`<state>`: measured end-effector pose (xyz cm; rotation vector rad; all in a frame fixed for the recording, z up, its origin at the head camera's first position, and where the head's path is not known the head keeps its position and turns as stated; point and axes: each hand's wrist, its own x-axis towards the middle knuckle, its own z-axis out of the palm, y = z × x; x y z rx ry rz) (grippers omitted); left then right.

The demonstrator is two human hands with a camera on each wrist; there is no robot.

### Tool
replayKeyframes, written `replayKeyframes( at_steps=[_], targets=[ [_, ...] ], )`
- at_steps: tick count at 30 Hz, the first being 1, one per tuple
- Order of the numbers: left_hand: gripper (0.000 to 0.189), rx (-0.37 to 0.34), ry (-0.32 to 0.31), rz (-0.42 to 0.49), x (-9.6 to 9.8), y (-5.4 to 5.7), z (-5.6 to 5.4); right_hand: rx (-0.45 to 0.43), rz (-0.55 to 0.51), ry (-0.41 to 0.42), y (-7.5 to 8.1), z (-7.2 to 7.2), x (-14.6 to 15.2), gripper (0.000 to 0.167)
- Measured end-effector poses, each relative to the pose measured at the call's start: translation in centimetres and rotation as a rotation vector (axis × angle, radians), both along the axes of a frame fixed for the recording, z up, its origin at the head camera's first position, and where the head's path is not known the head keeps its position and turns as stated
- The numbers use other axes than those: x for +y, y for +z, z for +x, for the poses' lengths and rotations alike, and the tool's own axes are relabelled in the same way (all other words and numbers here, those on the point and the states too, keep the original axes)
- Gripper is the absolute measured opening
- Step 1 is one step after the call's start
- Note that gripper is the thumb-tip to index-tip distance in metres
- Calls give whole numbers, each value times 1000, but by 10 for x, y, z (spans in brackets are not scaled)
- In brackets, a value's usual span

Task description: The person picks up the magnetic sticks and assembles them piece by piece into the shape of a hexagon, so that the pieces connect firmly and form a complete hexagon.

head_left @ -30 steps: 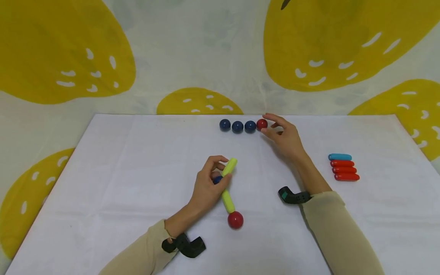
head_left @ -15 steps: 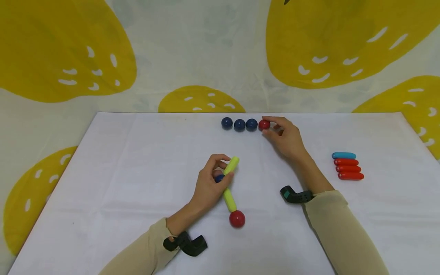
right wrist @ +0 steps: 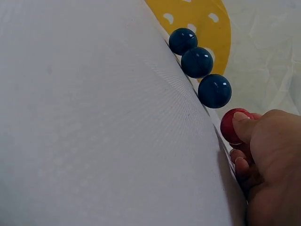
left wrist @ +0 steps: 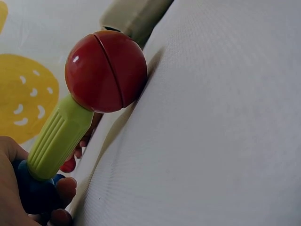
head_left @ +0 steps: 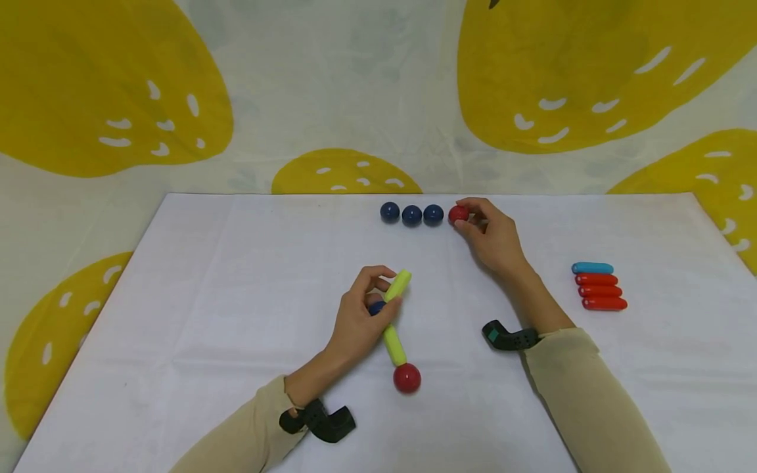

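My left hand (head_left: pixel 355 323) grips a dark blue ball (head_left: pixel 376 307) that joins two yellow-green rods. The upper rod (head_left: pixel 399 285) points away to the right. From the ball, the lower rod (head_left: pixel 394 347) runs toward me and ends in a larger-looking red ball (head_left: pixel 407 378); the left wrist view shows a seam round this red ball (left wrist: pixel 106 71). At the far table edge my right hand (head_left: pixel 495 242) pinches another red ball (head_left: pixel 458 215) between thumb and fingers. The right wrist view shows the thumb on that red ball (right wrist: pixel 229 128), which stands slightly apart from the nearest blue ball (right wrist: pixel 215 91).
Left of the right hand, three dark blue balls (head_left: pixel 412 215) stand in a row along the far edge. A blue rod (head_left: pixel 593 268) and three red rods (head_left: pixel 600 291) lie stacked side by side on the right of the white table (head_left: pixel 236 315). Behind hangs a patterned cloth (head_left: pixel 343 85).
The right hand's fingers have closed on the red ball and drawn it slightly right, off the blue row. The left hand and its joined pieces stay nearly still.
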<state>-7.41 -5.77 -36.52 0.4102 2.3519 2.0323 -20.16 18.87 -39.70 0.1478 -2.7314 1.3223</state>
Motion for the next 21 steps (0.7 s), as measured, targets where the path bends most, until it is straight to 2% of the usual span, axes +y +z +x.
replayKeyframes(
  at_steps=[6, 14, 21],
  targets=[
    [36, 6, 1, 14, 0, -3, 0, -43, -54, -1, 10, 3, 1, 36],
    [35, 11, -8, 23, 0, -1, 0, 2, -104, 27, 28, 6, 5, 37],
    [34, 12, -2, 14, -1, -1, 1, -20, -124, 88, 36, 8, 3, 39]
  ],
)
